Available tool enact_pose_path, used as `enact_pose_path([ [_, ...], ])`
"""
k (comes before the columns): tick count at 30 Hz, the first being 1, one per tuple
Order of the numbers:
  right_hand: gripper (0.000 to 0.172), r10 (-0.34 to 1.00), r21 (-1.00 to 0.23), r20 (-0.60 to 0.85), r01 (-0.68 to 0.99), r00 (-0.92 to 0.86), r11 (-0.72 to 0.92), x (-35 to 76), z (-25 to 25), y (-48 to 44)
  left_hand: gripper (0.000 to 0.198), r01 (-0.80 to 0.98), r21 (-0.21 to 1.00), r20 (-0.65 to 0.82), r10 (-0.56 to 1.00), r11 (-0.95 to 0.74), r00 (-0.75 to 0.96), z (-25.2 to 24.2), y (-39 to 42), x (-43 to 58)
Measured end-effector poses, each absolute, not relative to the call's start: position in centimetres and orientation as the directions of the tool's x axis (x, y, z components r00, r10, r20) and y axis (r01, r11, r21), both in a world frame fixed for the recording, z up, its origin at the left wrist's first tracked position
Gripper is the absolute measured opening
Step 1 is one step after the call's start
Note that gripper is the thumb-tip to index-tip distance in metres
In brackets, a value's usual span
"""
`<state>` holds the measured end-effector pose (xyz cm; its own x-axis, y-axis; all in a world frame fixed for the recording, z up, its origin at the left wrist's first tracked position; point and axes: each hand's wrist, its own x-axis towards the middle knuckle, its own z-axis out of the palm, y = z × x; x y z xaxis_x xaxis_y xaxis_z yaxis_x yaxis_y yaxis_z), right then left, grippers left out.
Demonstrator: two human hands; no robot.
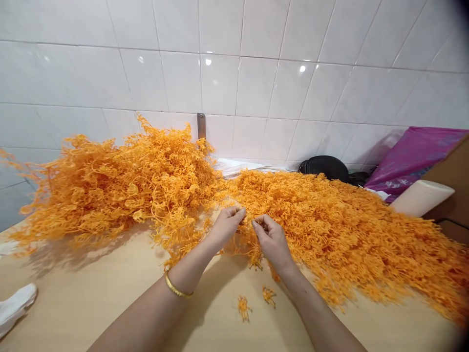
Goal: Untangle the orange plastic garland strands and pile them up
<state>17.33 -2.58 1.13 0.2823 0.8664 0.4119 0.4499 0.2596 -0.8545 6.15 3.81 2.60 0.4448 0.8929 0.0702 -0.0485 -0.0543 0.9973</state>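
Observation:
My left hand [230, 224] and my right hand [271, 240] face each other close together over the table, thumbs and fingertips pinched. Small orange plastic pieces with thin, branching stems show at both sets of fingertips; the fingers cover most of what they grip. Left of my hands rises a tall, tangled heap of orange plastic sprigs [139, 181]. To the right spreads a lower, wide pile of loose orange pieces [351, 230]. Below my hands, two separate orange pieces, one [243, 308] and another [268, 296], lie on the table.
The light wooden table [216, 322] meets a white tiled wall [220, 83]. Behind the right pile are a black rounded case [324, 167], a purple bag [414, 156], a pale bottle [423, 198] and a brown box [450, 190]. White cloth [16, 308] lies at the left edge.

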Motion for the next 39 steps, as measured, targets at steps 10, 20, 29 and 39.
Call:
enact_pose_path([
  [10, 0.027, 0.914, -0.917, 0.307, 0.34, 0.264, 0.21, 17.4, 0.6, -2.3, 0.032, -0.127, 0.983, -0.041, 0.831, 0.133, 0.554, 2.7, 3.7, 6.1],
  [20, 0.024, 0.915, -0.88, 0.331, 0.426, 0.23, 0.211, 17.8, 0.1, -1.9, 0.02, -0.132, 0.984, -0.008, 0.772, 0.119, 0.636, 2.6, 3.6, 6.0],
  [29, 0.018, 0.772, -0.568, 0.624, 0.747, 0.117, 0.346, 16.1, 3.0, -4.3, 0.024, -0.132, 0.991, 0.045, 0.976, -0.017, 0.215, 2.0, 5.4, 5.3],
  [39, 0.032, 0.511, -0.406, 0.781, 0.913, 0.359, -0.021, 19.9, 2.3, -3.0, 0.015, -0.431, 0.808, -0.049, 0.775, 0.401, 0.63, 3.6, 5.5, 3.9],
])
